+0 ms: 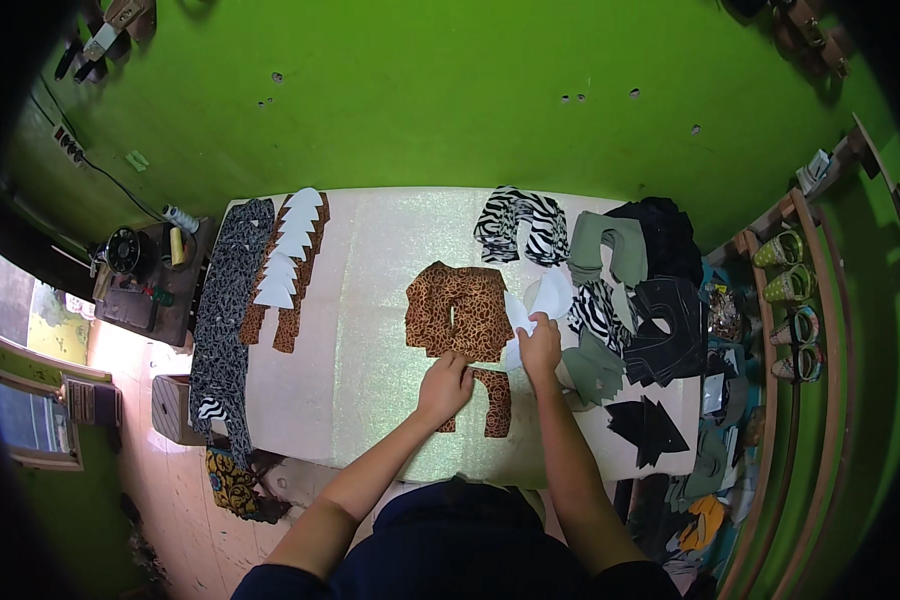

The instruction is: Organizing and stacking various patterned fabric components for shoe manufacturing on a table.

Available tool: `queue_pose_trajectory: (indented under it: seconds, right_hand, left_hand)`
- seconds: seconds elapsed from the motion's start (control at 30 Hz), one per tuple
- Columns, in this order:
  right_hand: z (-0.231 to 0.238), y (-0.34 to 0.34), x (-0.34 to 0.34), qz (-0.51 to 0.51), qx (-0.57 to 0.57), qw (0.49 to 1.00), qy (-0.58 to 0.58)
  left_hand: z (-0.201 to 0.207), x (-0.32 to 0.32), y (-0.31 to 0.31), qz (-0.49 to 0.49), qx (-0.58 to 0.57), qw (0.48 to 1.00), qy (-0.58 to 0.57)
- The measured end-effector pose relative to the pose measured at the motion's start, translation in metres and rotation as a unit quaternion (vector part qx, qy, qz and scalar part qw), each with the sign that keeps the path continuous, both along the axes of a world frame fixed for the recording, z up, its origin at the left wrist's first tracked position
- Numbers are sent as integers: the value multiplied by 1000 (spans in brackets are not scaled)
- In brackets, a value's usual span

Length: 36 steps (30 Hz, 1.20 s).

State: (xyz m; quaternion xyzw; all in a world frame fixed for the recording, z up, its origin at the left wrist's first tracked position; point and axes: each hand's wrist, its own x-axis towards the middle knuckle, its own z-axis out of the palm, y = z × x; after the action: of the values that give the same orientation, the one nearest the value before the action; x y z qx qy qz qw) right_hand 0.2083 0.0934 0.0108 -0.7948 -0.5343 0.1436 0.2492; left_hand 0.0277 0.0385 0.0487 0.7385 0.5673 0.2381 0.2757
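Observation:
My left hand (444,388) is closed at the top edge of a U-shaped leopard-print fabric piece (497,405), which lies at the table's near side. Just beyond it rests a stack of leopard-print pieces (455,310) with a slot showing in the middle. My right hand (541,345) pinches white curved pieces (548,296) right of that stack; its fingertips hide part of them. Over on the left, more leopard-print pieces (288,330) lie in a row, overlapped by white pieces (297,235).
Zebra-print pieces (520,226), grey-green pieces (610,245) and black pieces (665,325) crowd the table's right side. A long grey patterned row (225,290) lines the left edge. A small side table (150,290) holds thread spools; a wooden shoe rack (815,290) stands at right.

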Motion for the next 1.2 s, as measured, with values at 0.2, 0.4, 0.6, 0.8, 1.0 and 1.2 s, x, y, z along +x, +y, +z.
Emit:
queue_pose_trajectory:
  seconds: [0.2, 0.4, 0.6, 0.8, 1.0, 1.2]
  right_hand:
    - [-10, 3, 12, -20, 86, 996, 26]
    - [27, -14, 21, 12, 157, 940, 304]
    - [53, -60, 2, 225, 23, 922, 314]
    - [24, -107, -20, 210, -31, 893, 397]
    - [39, -114, -19, 146, -241, 867, 412]
    - [15, -100, -15, 132, -132, 921, 340]
  left_hand:
    - [-1, 0, -3, 9, -32, 999, -9]
    - [4, -10, -4, 12, -63, 996, -68]
    - [11, -19, -8, 47, -249, 915, -313]
    - [-15, -41, -32, -11, -439, 846, -301]
    - [-29, -52, -41, 66, -367, 874, -311]
    - [-21, -45, -20, 90, -265, 926, -254]
